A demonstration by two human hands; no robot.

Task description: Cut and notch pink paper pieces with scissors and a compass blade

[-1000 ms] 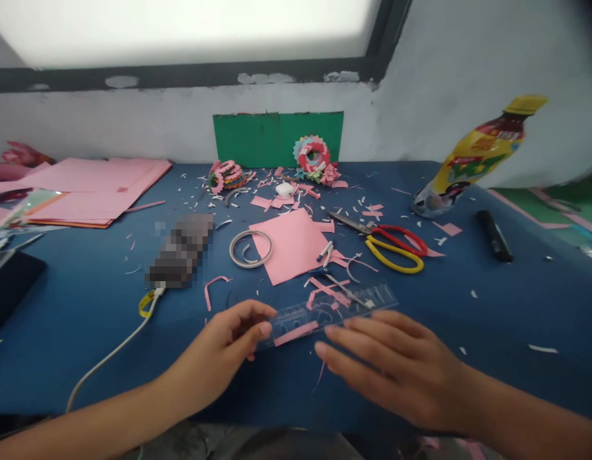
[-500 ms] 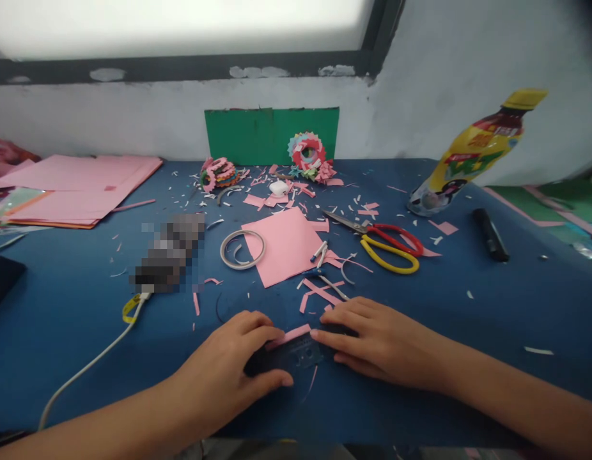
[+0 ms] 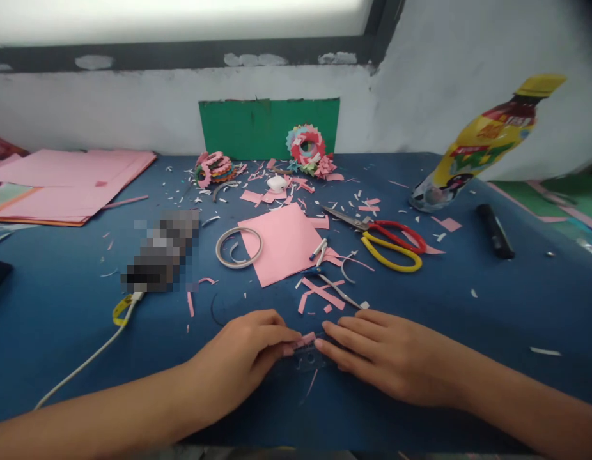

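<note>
Strip of narrow pink paper (image 3: 306,339) lies between the two hands, close to the middle of the front edge of the dark blue worktop (image 3: 99,377). Its visible long axis runs left to right, roughly parallel to that edge, with the right end slightly farther back. A clear plastic ruler (image 3: 311,363) shows just in front of the strip; its ends are hidden by the hands. The left hand (image 3: 250,351) is nearer: thumb and forefinger are pinched on the strip's left end. The right hand (image 3: 392,354) is spread flat and grips nothing visible; its forefinger tip is at the strip's right end, contact uncertain. Behind the strip, toward the rear edge, lie loose pink offcuts (image 3: 325,292), then a square pink paper sheet (image 3: 289,246). Scissors with red and yellow handles (image 3: 363,224) rest to the sheet's right.
</note>
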